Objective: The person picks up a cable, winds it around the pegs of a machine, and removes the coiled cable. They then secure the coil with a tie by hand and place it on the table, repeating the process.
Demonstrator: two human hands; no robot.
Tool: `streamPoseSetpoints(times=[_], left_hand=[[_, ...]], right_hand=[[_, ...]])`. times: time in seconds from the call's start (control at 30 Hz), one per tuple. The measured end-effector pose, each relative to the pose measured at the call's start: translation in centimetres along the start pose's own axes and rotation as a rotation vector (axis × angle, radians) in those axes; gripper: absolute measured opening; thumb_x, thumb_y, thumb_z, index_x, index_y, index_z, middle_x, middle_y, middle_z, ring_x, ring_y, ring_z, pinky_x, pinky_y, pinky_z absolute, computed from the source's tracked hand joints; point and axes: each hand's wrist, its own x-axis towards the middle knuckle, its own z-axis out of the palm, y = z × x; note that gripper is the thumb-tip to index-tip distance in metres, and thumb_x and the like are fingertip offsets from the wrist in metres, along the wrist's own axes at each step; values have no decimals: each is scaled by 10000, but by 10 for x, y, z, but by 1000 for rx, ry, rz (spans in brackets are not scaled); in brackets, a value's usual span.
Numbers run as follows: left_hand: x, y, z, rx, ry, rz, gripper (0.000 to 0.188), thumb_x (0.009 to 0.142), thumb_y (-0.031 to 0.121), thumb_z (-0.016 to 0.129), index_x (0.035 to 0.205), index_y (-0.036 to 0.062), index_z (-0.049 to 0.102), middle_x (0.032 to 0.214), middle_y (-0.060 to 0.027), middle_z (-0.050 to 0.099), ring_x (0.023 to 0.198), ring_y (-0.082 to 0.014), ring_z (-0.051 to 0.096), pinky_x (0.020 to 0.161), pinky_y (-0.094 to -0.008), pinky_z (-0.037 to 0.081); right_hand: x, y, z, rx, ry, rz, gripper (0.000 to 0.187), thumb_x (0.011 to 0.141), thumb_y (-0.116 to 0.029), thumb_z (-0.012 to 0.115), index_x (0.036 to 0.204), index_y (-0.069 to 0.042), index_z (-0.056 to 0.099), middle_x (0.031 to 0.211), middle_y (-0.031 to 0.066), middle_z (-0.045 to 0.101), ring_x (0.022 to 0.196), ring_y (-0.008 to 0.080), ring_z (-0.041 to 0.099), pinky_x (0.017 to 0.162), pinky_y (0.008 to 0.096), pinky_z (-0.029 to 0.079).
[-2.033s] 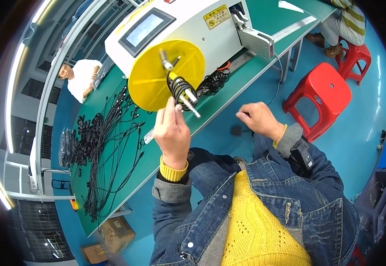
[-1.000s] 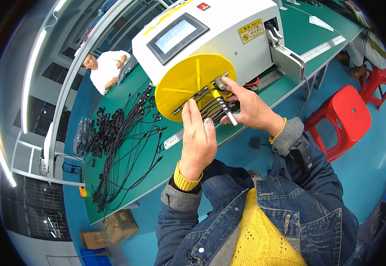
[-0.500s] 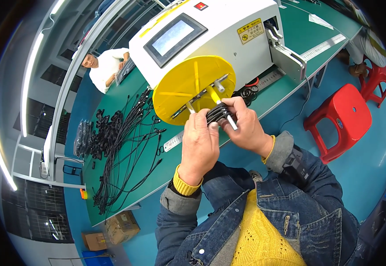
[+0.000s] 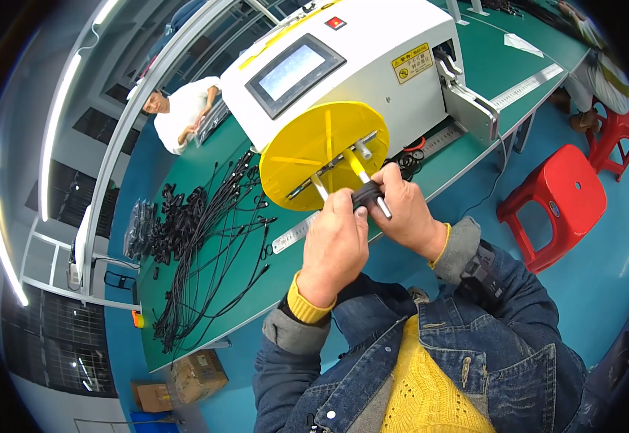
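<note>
A small bundle of coiled black cable (image 4: 366, 195) is pinched between my two hands, around or against a metal rod (image 4: 384, 208) that sticks out from the yellow disc (image 4: 293, 159) of a white winding machine (image 4: 365, 79). My left hand (image 4: 334, 242) closes on the bundle's left side, beside a second metal post (image 4: 320, 187). At its right side, my right hand (image 4: 408, 213) grips with thumb and fingers. My fingers hide part of the coil, so I cannot tell whether the rod runs fully through it.
Loose black cables (image 4: 210, 238) spread over the green table (image 4: 267, 278) at the left. Steel rulers (image 4: 527, 86) lie along its edge. More black coils (image 4: 408, 166) rest behind the disc. A red stool (image 4: 556, 202) stands right; a person in white (image 4: 188, 115) sits across.
The cable bundle now looks narrower and more compact between my fingers, its loops less spread along the rod. Both hands stay at the rod; the view has shifted slightly.
</note>
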Motion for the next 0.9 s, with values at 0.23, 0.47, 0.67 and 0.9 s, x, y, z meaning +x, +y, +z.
streamPoseSetpoints(times=[0.23,0.47,0.67,0.9], left_hand=[[-35,36,11,77,62,-30,223,800,65,526,986,-38,458,800,-211,519,653,-378,532,577,-419,437],[-86,34,51,-68,-65,-184,202,807,89,518,963,-26,458,790,-211,511,632,-370,531,561,-419,440],[-111,-3,87,-441,-193,-399,169,810,118,506,886,-20,447,721,-188,497,665,-387,527,588,-417,448],[-103,-70,94,-1602,-348,-1021,470,919,420,385,1143,16,475,1070,-154,564,940,-258,574,748,-374,481]], right_hand=[[-35,-22,-19,-91,-28,-20,275,722,-65,624,892,-18,414,637,176,553,589,360,571,488,406,442],[-87,-7,-24,-296,-247,58,236,785,-137,580,856,-11,394,516,159,520,510,355,560,447,431,438],[-111,41,0,-416,-564,171,185,790,-137,504,828,-3,383,550,193,543,540,378,560,499,473,443],[-96,38,22,-152,-638,137,158,766,-84,480,850,30,408,643,239,564,652,420,560,574,496,424]])
